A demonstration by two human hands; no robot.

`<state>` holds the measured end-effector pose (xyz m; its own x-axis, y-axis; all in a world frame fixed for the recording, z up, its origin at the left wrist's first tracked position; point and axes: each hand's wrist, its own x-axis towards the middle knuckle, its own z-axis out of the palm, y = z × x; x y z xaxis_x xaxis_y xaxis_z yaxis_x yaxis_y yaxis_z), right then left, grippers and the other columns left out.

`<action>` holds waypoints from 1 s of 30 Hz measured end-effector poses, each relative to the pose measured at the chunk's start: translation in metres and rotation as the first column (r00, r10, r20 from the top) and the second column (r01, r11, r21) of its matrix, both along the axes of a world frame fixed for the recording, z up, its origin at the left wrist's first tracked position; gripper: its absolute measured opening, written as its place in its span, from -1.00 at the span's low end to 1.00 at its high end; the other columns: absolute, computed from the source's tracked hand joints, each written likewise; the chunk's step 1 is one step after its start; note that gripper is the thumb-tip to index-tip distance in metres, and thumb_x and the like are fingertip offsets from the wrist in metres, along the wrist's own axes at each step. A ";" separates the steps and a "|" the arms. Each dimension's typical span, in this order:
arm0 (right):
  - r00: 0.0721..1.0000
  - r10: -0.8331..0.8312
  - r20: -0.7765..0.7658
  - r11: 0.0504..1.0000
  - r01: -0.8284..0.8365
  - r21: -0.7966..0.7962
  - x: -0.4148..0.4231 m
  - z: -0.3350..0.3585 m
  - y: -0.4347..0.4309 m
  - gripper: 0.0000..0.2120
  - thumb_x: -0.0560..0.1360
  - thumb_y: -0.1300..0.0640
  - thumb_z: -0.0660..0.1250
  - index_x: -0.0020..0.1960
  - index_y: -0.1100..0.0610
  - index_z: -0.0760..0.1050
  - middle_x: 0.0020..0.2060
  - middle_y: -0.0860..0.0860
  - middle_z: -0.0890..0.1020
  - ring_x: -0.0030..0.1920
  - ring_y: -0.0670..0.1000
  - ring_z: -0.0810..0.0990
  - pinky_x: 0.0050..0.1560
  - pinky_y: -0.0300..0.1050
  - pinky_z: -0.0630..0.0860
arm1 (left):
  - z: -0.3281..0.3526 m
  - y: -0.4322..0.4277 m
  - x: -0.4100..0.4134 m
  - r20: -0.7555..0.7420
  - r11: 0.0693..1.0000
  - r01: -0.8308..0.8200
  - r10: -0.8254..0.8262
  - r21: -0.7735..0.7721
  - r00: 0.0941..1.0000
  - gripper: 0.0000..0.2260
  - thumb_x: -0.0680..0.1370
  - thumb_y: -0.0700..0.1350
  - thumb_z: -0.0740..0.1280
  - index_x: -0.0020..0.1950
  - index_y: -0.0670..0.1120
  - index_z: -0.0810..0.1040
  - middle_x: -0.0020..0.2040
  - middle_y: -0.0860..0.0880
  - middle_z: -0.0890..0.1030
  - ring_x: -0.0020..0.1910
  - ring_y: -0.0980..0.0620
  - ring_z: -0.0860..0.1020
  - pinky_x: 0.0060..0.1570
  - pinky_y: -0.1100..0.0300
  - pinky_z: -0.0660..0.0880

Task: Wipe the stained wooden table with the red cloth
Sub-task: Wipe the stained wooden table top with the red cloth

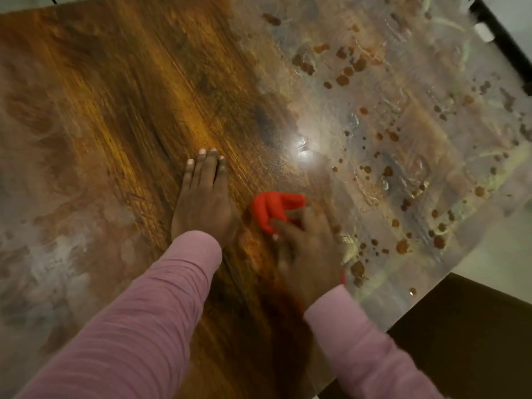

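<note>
The wooden table (129, 90) fills most of the view. Its middle band shows clean brown grain. The right part carries a greyish film with several brown spots (359, 67), and the left edge has pale smears (51, 254). My right hand (308, 251), blurred, presses the bunched red cloth (273, 210) onto the table at the border of the spotted area. My left hand (205, 197) lies flat on the clean wood just left of the cloth, fingers together, holding nothing. Both arms wear pink sleeves.
A black frame with a white piece (485, 33) runs along the table's far right edge. A dark brown surface (466, 335) sits below the table's near right corner, beside pale floor (489, 254).
</note>
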<state>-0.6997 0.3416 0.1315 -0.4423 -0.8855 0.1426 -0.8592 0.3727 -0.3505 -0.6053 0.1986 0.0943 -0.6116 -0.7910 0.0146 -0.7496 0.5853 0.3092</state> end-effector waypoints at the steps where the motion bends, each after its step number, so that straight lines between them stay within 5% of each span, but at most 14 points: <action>1: 0.995 0.095 0.019 0.995 -0.096 0.003 0.012 -0.001 0.009 -0.79 0.41 0.24 0.35 0.01 0.11 0.66 -0.01 0.07 0.58 -0.12 0.12 0.49 -0.22 -0.08 0.44 | 0.000 0.000 0.000 -0.010 1.000 0.001 -0.001 -0.005 1.000 -0.40 0.49 -0.08 -0.15 0.47 -0.29 0.22 0.51 -0.22 0.22 0.52 -0.16 0.09 0.50 0.01 -0.08; 5: 0.959 0.279 0.044 0.959 -0.281 0.044 0.003 -0.001 0.027 -0.78 0.46 0.20 0.29 0.03 0.14 0.66 0.02 0.11 0.61 -0.14 0.17 0.52 -0.21 0.03 0.50 | 0.000 0.000 0.000 -0.030 1.000 -0.007 0.006 -0.009 1.000 -0.47 0.52 -0.14 -0.05 0.46 -0.31 0.24 0.49 -0.23 0.24 0.52 -0.17 0.10 0.50 0.01 -0.07; 12: 0.996 -0.092 -0.015 0.993 0.093 0.066 -0.031 0.001 0.010 -0.80 0.45 0.27 0.38 0.05 0.15 0.66 0.04 0.14 0.60 0.02 0.21 0.53 -0.06 0.05 0.51 | 0.001 0.003 0.003 0.015 1.000 0.004 -0.004 -0.023 1.000 -0.46 0.53 -0.12 -0.03 0.50 -0.27 0.15 0.53 -0.19 0.17 0.53 -0.13 0.04 0.51 0.02 -0.11; 15: 0.997 0.083 0.001 0.994 -0.083 0.066 0.008 0.000 0.033 -0.79 0.45 0.22 0.32 0.04 0.11 0.65 0.02 0.06 0.58 -0.08 0.11 0.49 -0.16 -0.08 0.40 | 0.004 0.002 0.003 0.017 0.999 0.042 -0.042 -0.027 0.999 -0.48 0.55 -0.13 0.00 0.50 -0.27 0.15 0.53 -0.19 0.16 0.53 -0.13 0.03 0.50 0.03 -0.12; 19: 0.961 0.275 -0.003 0.960 -0.275 0.058 0.017 0.001 0.052 -0.77 0.49 0.18 0.25 0.05 0.14 0.64 0.03 0.11 0.61 -0.11 0.15 0.52 -0.19 -0.02 0.47 | 0.003 0.002 0.003 0.020 0.995 0.096 -0.095 -0.026 0.995 -0.50 0.58 -0.15 0.05 0.51 -0.26 0.14 0.54 -0.18 0.14 0.54 -0.13 0.01 0.50 0.03 -0.14; 23: 0.998 -0.027 -0.057 0.996 0.031 0.081 -0.021 0.001 0.044 -0.80 0.48 0.24 0.34 0.06 0.13 0.65 0.06 0.11 0.60 0.04 0.20 0.53 -0.05 0.12 0.52 | 0.002 0.005 0.006 0.033 0.993 0.113 -0.111 -0.041 0.993 -0.50 0.59 -0.12 0.03 0.52 -0.24 0.12 0.54 -0.17 0.14 0.54 -0.12 0.01 0.49 0.04 -0.14; 26: 0.985 -0.156 -0.069 0.986 0.160 0.055 -0.016 0.000 0.041 -0.79 0.45 0.28 0.38 0.05 0.13 0.66 0.04 0.12 0.60 0.04 0.19 0.52 -0.03 0.05 0.50 | 0.002 0.005 0.006 -0.009 0.990 0.137 -0.138 -0.038 0.990 -0.52 0.60 -0.14 0.04 0.51 -0.26 0.15 0.53 -0.18 0.17 0.53 -0.13 0.04 0.48 0.04 -0.13; 30: 0.997 0.066 -0.047 0.996 -0.063 0.063 0.032 -0.003 0.062 -0.78 0.46 0.20 0.30 0.06 0.12 0.64 0.04 0.07 0.58 -0.02 0.10 0.48 -0.08 -0.10 0.43 | 0.003 0.005 0.006 -0.054 0.985 0.169 -0.171 -0.039 0.984 -0.54 0.59 -0.17 0.05 0.48 -0.29 0.19 0.52 -0.20 0.20 0.53 -0.14 0.06 0.48 0.04 -0.12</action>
<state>-0.6675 0.4038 0.1282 -0.3778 -0.9196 0.1073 -0.8976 0.3354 -0.2861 -0.5995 0.2039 0.0972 -0.7343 -0.6743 0.0782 -0.6202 0.7133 0.3265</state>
